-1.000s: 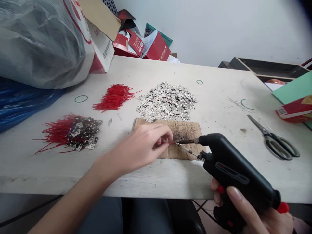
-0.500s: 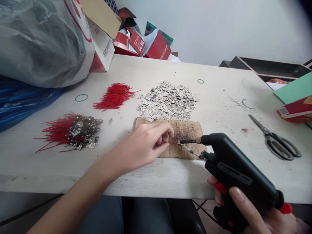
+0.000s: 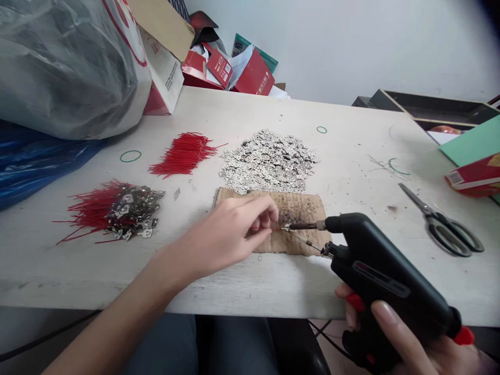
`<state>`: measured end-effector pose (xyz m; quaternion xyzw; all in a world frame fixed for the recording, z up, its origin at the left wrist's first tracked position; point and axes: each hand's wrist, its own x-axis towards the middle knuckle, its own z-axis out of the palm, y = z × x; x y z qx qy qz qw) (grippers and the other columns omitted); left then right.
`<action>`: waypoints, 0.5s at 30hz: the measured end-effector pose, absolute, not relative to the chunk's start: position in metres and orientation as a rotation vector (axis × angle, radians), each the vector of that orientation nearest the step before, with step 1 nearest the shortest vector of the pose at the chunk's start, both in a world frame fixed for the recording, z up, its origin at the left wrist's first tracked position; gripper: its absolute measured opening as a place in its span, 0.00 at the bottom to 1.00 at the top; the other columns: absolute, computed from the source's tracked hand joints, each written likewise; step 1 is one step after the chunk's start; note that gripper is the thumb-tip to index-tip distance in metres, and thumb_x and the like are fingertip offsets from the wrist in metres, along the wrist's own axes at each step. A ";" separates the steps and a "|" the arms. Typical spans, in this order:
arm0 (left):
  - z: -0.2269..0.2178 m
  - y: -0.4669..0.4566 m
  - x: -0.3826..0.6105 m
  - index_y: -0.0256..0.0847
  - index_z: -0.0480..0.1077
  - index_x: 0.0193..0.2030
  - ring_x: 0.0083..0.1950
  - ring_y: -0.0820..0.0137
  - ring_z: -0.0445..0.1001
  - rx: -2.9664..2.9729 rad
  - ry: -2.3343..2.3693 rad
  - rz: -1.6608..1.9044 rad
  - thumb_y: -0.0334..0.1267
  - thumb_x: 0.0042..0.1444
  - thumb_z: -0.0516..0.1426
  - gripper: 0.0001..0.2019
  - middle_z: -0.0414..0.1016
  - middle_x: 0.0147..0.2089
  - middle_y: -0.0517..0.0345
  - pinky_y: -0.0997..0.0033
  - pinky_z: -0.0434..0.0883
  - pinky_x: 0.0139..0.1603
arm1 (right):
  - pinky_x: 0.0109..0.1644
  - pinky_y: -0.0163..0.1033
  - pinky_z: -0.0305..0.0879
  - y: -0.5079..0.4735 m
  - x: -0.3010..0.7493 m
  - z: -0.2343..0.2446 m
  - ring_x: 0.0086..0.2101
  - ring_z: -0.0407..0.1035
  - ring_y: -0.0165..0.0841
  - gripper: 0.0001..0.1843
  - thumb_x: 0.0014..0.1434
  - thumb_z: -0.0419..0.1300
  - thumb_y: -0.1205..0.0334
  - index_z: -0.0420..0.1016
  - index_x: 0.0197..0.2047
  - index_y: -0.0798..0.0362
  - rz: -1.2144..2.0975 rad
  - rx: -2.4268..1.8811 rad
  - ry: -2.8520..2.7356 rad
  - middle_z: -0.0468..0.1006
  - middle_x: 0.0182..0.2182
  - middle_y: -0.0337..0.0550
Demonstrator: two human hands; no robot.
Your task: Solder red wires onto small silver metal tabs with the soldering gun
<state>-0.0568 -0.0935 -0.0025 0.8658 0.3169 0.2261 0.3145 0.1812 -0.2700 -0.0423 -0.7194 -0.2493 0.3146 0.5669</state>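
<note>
Pinched between the fingers of my left hand (image 3: pixel 238 229) is a red wire (image 3: pixel 276 228), held low over a scorched piece of cardboard (image 3: pixel 300 208). The wire's far end meets a small metal tab (image 3: pixel 287 227), partly hidden by the tool tip. My right hand (image 3: pixel 406 333) grips a black soldering gun (image 3: pixel 390 271) with red trigger and knob. Its hot tip and the thin feed tube below converge at the tab. Behind the cardboard lies a heap of loose metal tabs (image 3: pixel 269 161). A bundle of red wires (image 3: pixel 183 154) rests to its left.
Wires with tabs attached form a pile (image 3: pixel 121 208) at the left. Scissors (image 3: pixel 441 221) lie on the right. Plastic bags (image 3: pixel 70 67) and red boxes (image 3: pixel 250 73) stand at the back left. Green rubber bands (image 3: pixel 130 156) are scattered on the white table (image 3: pixel 332 297).
The soldering gun has shifted slightly to the right, with its tip still at the tab. My left hand stays almost in place with the wire.
</note>
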 end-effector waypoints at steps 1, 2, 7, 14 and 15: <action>-0.002 -0.094 -0.057 0.41 0.70 0.44 0.36 0.81 0.69 2.280 0.836 0.597 0.25 0.65 0.60 0.07 0.74 0.40 0.67 0.79 0.66 0.37 | 0.23 0.45 0.79 -0.271 0.183 -0.044 0.26 0.81 0.53 0.22 0.40 0.82 0.48 0.91 0.38 0.50 0.733 -1.687 -0.543 0.86 0.33 0.59; -0.002 -0.094 -0.057 0.41 0.70 0.44 0.36 0.81 0.69 2.278 0.836 0.598 0.25 0.65 0.60 0.07 0.74 0.40 0.67 0.80 0.66 0.37 | 0.25 0.45 0.80 -0.272 0.184 -0.045 0.28 0.82 0.55 0.24 0.39 0.82 0.48 0.91 0.39 0.50 0.728 -1.683 -0.503 0.86 0.34 0.59; -0.001 -0.093 -0.057 0.40 0.69 0.44 0.35 0.81 0.69 2.277 0.831 0.607 0.24 0.64 0.61 0.08 0.74 0.39 0.68 0.80 0.66 0.38 | 0.25 0.49 0.81 -0.277 0.194 -0.050 0.29 0.82 0.58 0.27 0.36 0.83 0.49 0.91 0.41 0.50 0.810 -1.705 -0.497 0.86 0.36 0.61; -0.003 -0.093 -0.058 0.40 0.69 0.44 0.35 0.82 0.68 2.291 0.815 0.619 0.24 0.64 0.61 0.08 0.72 0.38 0.68 0.81 0.65 0.38 | 0.29 0.49 0.82 -0.281 0.195 -0.055 0.33 0.83 0.61 0.28 0.36 0.82 0.47 0.92 0.42 0.46 0.791 -1.749 -0.524 0.87 0.38 0.60; -0.004 -0.093 -0.058 0.40 0.69 0.44 0.35 0.82 0.68 2.293 0.813 0.620 0.24 0.64 0.61 0.08 0.72 0.38 0.69 0.81 0.65 0.38 | 0.30 0.50 0.82 -0.280 0.194 -0.054 0.33 0.83 0.62 0.27 0.35 0.82 0.47 0.92 0.41 0.46 0.794 -1.747 -0.522 0.86 0.38 0.60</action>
